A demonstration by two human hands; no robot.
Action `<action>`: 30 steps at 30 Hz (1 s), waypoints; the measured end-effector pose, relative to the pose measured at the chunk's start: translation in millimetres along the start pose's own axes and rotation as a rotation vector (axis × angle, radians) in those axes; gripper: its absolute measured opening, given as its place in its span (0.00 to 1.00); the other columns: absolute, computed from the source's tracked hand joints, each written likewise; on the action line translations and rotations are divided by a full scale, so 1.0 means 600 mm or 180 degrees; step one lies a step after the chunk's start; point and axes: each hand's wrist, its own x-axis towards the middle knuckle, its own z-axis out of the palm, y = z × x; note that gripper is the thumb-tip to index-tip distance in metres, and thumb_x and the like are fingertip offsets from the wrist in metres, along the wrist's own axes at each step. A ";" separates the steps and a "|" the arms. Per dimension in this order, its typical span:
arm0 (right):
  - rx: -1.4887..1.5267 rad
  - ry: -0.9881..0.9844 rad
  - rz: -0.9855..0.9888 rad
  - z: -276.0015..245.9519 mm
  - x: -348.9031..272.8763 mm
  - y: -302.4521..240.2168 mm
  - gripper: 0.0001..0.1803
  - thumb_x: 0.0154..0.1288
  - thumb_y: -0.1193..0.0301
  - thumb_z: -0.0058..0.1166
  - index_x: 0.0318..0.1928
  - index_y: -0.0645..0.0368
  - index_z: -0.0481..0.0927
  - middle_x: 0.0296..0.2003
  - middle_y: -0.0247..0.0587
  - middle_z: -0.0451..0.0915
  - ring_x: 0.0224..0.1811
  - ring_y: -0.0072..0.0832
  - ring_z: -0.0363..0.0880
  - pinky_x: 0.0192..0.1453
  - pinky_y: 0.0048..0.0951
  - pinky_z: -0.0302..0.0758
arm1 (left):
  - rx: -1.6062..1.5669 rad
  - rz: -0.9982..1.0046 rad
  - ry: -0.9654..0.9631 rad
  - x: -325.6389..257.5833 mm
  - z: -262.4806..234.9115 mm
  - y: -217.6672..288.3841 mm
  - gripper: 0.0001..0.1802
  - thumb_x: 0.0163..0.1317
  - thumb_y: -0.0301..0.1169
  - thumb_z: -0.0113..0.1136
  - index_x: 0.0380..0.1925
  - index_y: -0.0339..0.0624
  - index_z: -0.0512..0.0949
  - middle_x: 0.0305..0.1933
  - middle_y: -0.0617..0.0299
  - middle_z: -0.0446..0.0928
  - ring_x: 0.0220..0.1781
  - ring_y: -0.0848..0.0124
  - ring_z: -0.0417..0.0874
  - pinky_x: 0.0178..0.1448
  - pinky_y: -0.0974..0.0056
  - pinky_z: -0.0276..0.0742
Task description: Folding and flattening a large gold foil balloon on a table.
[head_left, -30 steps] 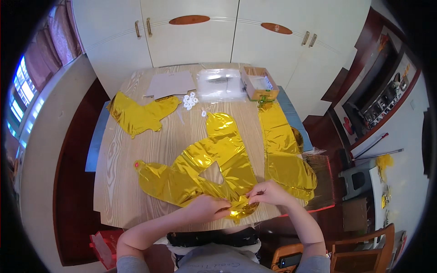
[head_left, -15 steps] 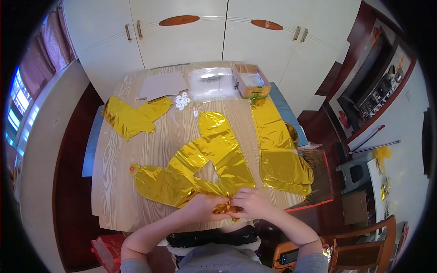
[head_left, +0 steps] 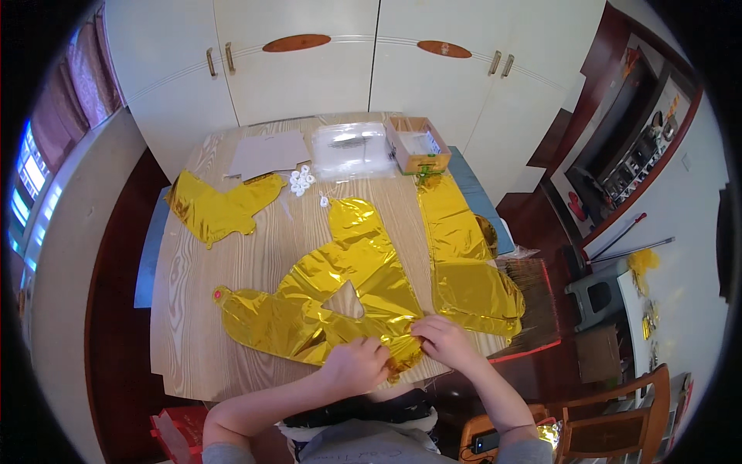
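Note:
A flat gold foil balloon (head_left: pixel 309 282) with a triangular hole lies at the table's middle, its near end at the front edge. My left hand (head_left: pixel 355 366) is closed over this near end, fingers curled on the foil. On the right side of the same end, my right hand (head_left: pixel 447 342) pinches the balloon's edge. Between both hands the foil is crumpled. A pink dot marks the balloon's left tip. Beside its far tip lies a small white tag (head_left: pixel 324 201) on a string.
Another gold foil balloon (head_left: pixel 224 207) lies at far left; more gold foil (head_left: pixel 471 286) spreads along the right side. Behind are white rings (head_left: pixel 301 181), grey card sheets (head_left: pixel 267 153), clear plastic bags (head_left: pixel 352 148) and an open box (head_left: pixel 417 147). A wooden chair (head_left: pixel 618 414) stands at right.
My hands have moved apart, the right one up and to the right, uncovering crumpled foil between them. The view has shifted slightly.

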 end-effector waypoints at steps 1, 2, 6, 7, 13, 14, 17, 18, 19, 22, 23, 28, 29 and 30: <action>-0.0020 -0.0024 -0.0073 -0.001 0.000 0.000 0.14 0.50 0.77 0.61 0.40 0.57 0.79 0.43 0.37 0.80 0.51 0.35 0.78 0.53 0.33 0.77 | 0.0179 0.0067 0.0020 -0.001 0.005 0.003 0.09 0.53 0.36 0.64 0.30 0.44 0.79 0.28 0.60 0.75 0.30 0.61 0.81 0.33 0.61 0.78; -0.0042 -0.0049 -0.0145 -0.005 -0.001 -0.001 0.14 0.50 0.77 0.61 0.40 0.57 0.79 0.44 0.37 0.81 0.51 0.35 0.79 0.54 0.33 0.77 | 0.0172 0.0036 0.0075 -0.003 0.010 0.002 0.08 0.52 0.35 0.63 0.29 0.44 0.79 0.27 0.60 0.75 0.30 0.61 0.81 0.32 0.61 0.78; -0.0292 0.0212 -0.0137 -0.011 -0.008 0.012 0.15 0.50 0.77 0.61 0.42 0.58 0.79 0.45 0.38 0.81 0.51 0.36 0.79 0.55 0.33 0.77 | -0.0130 -0.0103 0.0313 -0.004 0.015 -0.018 0.06 0.52 0.32 0.62 0.24 0.44 0.77 0.24 0.60 0.75 0.29 0.61 0.80 0.31 0.61 0.78; -0.0297 0.0240 -0.0110 -0.008 -0.012 0.016 0.15 0.51 0.77 0.61 0.42 0.58 0.79 0.45 0.38 0.81 0.51 0.36 0.79 0.55 0.33 0.77 | -0.0290 -0.0154 0.0376 -0.004 0.014 -0.022 0.05 0.52 0.32 0.61 0.24 0.44 0.77 0.24 0.60 0.75 0.29 0.62 0.80 0.31 0.61 0.78; -0.0393 0.0452 0.0024 -0.007 -0.015 0.009 0.13 0.53 0.76 0.61 0.41 0.58 0.79 0.43 0.40 0.81 0.48 0.39 0.80 0.53 0.36 0.77 | -0.0451 -0.0233 0.0357 -0.005 0.007 -0.022 0.05 0.53 0.30 0.62 0.25 0.42 0.78 0.24 0.57 0.77 0.27 0.59 0.80 0.31 0.58 0.77; -0.0372 0.0619 0.0058 -0.008 -0.011 0.000 0.13 0.53 0.76 0.61 0.41 0.57 0.79 0.43 0.41 0.81 0.46 0.40 0.79 0.52 0.37 0.77 | -0.0545 -0.0325 0.0402 -0.007 0.007 -0.022 0.05 0.54 0.31 0.62 0.26 0.42 0.78 0.23 0.56 0.77 0.26 0.58 0.79 0.30 0.57 0.76; -0.0448 0.0535 0.0077 0.002 -0.028 -0.002 0.13 0.54 0.74 0.61 0.42 0.57 0.79 0.42 0.42 0.80 0.44 0.41 0.79 0.51 0.38 0.76 | -0.0857 -0.0711 0.0415 -0.009 0.002 -0.028 0.08 0.57 0.32 0.61 0.25 0.40 0.76 0.21 0.54 0.76 0.24 0.56 0.79 0.28 0.56 0.75; -0.0504 0.0401 0.0097 0.014 -0.045 -0.001 0.13 0.54 0.73 0.61 0.42 0.57 0.78 0.42 0.42 0.79 0.43 0.41 0.78 0.51 0.39 0.76 | -0.1001 -0.0901 0.0305 -0.008 0.001 -0.031 0.08 0.58 0.32 0.61 0.25 0.40 0.76 0.20 0.52 0.76 0.24 0.55 0.79 0.28 0.55 0.75; -0.0607 0.0134 -0.0272 0.028 -0.050 -0.002 0.15 0.56 0.69 0.61 0.43 0.59 0.78 0.42 0.43 0.77 0.45 0.40 0.77 0.52 0.38 0.74 | -0.1130 -0.1095 0.0186 -0.008 0.001 -0.033 0.09 0.59 0.32 0.60 0.24 0.40 0.75 0.20 0.51 0.76 0.23 0.54 0.80 0.28 0.54 0.75; -0.0336 -0.0241 -0.0583 0.037 -0.026 -0.027 0.19 0.57 0.65 0.61 0.47 0.62 0.77 0.44 0.45 0.76 0.48 0.41 0.75 0.55 0.39 0.73 | -0.1411 -0.1255 0.0303 -0.009 0.003 -0.037 0.10 0.60 0.32 0.60 0.24 0.39 0.73 0.19 0.50 0.76 0.21 0.52 0.79 0.26 0.53 0.74; -0.0296 -0.0286 -0.0460 0.035 -0.017 -0.032 0.22 0.57 0.62 0.61 0.49 0.62 0.76 0.45 0.46 0.76 0.50 0.42 0.74 0.56 0.39 0.72 | -0.1409 -0.1306 0.0269 -0.007 -0.001 -0.037 0.10 0.61 0.32 0.60 0.25 0.39 0.74 0.20 0.50 0.76 0.21 0.52 0.79 0.25 0.53 0.74; -0.0326 -0.0663 -0.0153 0.007 0.028 -0.029 0.40 0.55 0.46 0.61 0.59 0.63 0.71 0.53 0.54 0.71 0.61 0.50 0.67 0.67 0.46 0.63 | -0.1205 -0.1170 0.0654 0.002 -0.014 -0.039 0.08 0.63 0.32 0.59 0.33 0.38 0.76 0.19 0.50 0.75 0.19 0.56 0.79 0.24 0.59 0.71; -0.0510 -0.0731 -0.0125 0.005 0.032 -0.029 0.42 0.54 0.43 0.60 0.60 0.62 0.70 0.55 0.55 0.70 0.63 0.52 0.64 0.69 0.48 0.59 | -0.1071 -0.1192 0.0625 0.004 -0.017 -0.042 0.08 0.63 0.32 0.59 0.33 0.38 0.76 0.20 0.50 0.76 0.19 0.55 0.79 0.24 0.58 0.71; -0.0694 -0.0801 -0.0095 0.005 0.035 -0.029 0.45 0.53 0.40 0.59 0.61 0.62 0.69 0.57 0.57 0.69 0.64 0.54 0.62 0.71 0.50 0.56 | -0.0940 -0.1216 0.0594 0.006 -0.019 -0.045 0.08 0.63 0.32 0.59 0.34 0.38 0.77 0.20 0.49 0.76 0.20 0.54 0.79 0.24 0.58 0.72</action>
